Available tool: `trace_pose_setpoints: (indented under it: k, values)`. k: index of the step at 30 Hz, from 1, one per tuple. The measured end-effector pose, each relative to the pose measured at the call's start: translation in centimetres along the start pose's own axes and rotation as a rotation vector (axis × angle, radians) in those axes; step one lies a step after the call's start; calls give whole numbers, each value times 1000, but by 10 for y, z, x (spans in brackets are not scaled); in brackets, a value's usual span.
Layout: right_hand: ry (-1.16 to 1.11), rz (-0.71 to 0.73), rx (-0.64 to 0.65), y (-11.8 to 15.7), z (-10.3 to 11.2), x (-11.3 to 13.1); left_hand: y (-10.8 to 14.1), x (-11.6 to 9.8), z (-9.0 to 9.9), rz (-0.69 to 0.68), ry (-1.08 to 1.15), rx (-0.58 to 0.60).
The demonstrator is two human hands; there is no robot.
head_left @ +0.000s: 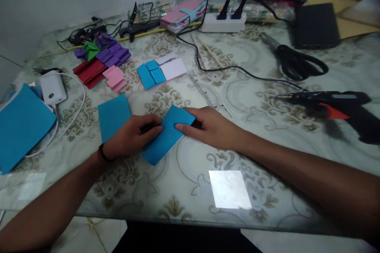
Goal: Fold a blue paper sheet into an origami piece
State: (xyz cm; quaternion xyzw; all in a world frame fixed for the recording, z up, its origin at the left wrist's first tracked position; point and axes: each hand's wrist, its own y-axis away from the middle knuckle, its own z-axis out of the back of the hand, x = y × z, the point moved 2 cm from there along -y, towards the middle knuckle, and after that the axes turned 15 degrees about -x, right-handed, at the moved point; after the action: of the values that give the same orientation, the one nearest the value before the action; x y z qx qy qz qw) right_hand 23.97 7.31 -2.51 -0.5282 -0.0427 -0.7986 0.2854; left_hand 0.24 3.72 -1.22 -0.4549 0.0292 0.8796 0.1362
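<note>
A folded blue paper (169,134) is held between both hands above the patterned table. My left hand (133,134) pinches its left edge, thumb on top. From the other side, my right hand (208,126) grips the upper right corner, its thumb on the upper face and the fingers behind. Another blue paper (114,116) lies on the table just behind my left hand. Farther back is a white card (173,68) with folded blue pieces (151,74) on its left part.
Folded red paper (90,72), purple paper (114,54) and pink paper (114,78) lie at the back left. Blue sheets (25,126) and a white charger (53,87) are at the left. Scissors (297,61), a glue gun (335,101) and a power strip (222,23) sit right and behind.
</note>
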Motion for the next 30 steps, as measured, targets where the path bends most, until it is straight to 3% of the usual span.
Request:
trace_pose_setpoints:
  k: [30]
  values:
    - [32, 13, -18, 2, 3, -2, -1, 0, 2, 46, -31, -8]
